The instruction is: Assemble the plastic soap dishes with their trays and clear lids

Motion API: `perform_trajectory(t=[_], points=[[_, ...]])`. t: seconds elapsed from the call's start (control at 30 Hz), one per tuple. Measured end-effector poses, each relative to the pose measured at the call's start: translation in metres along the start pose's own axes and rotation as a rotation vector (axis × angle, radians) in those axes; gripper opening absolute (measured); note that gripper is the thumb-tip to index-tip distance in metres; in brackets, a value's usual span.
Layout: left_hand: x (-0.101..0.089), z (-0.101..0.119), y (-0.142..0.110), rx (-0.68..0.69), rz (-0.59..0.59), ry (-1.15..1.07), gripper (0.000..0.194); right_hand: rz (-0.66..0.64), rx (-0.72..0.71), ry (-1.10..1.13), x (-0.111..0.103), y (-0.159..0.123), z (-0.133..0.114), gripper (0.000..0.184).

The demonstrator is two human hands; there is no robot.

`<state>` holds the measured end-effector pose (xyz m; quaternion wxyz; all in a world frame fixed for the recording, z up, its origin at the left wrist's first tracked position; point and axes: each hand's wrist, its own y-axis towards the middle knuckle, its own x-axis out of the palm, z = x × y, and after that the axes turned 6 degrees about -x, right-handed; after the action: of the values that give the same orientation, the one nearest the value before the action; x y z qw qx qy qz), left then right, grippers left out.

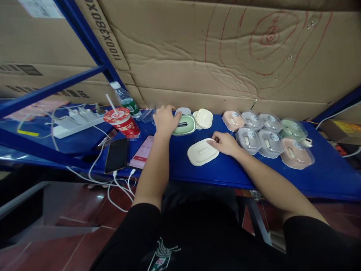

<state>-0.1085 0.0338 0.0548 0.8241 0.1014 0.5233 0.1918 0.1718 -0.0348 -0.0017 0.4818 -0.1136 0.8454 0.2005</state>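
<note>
My right hand (226, 143) pinches the right edge of a cream rounded lid (203, 151) that lies on or just above the blue table. My left hand (167, 119) is curled downward at the back left, with its thumb by the rim of a green oval lid (184, 130) with a dark slot. What its fingertips hold, if anything, is hidden. Clear plastic covers (147, 114) lie just left of that hand. Behind the green lid is a grey piece (183, 111), with a stacked cream lid (205, 118) to its right.
Several clear-covered containers in pink (296, 153), grey (270, 143) and green (293, 129) stand at right. At left are a red drink cup (124, 122), a water bottle (126, 101), two phones (116, 155), charging cables and a power strip (77, 123). Cardboard (180, 49) walls the back.
</note>
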Motion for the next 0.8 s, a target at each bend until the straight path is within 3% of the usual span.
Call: perform_trajectory(t=[0.13, 0.2, 0.43, 0.6, 0.8], points=[[0.006, -0.011, 0.008, -0.048, -0.261, 0.116, 0.042, -0.081, -0.003, -0.053, -0.001, 0.001, 0.004, 0.029], [0.009, -0.014, 0.01, -0.058, -0.31, 0.128, 0.043, -0.104, -0.002, -0.07, -0.001, 0.001, 0.005, 0.029], [0.011, -0.016, 0.01, -0.075, -0.231, 0.108, 0.033, -0.146, 0.031, -0.106, -0.002, 0.001, 0.003, 0.027], [0.016, -0.018, 0.015, -0.207, -0.119, -0.012, 0.039, -0.145, 0.028, -0.113, -0.002, 0.002, 0.003, 0.024], [0.019, -0.019, 0.02, -0.284, -0.088, -0.172, 0.038, -0.161, 0.001, -0.126, -0.002, 0.002, 0.004, 0.028]])
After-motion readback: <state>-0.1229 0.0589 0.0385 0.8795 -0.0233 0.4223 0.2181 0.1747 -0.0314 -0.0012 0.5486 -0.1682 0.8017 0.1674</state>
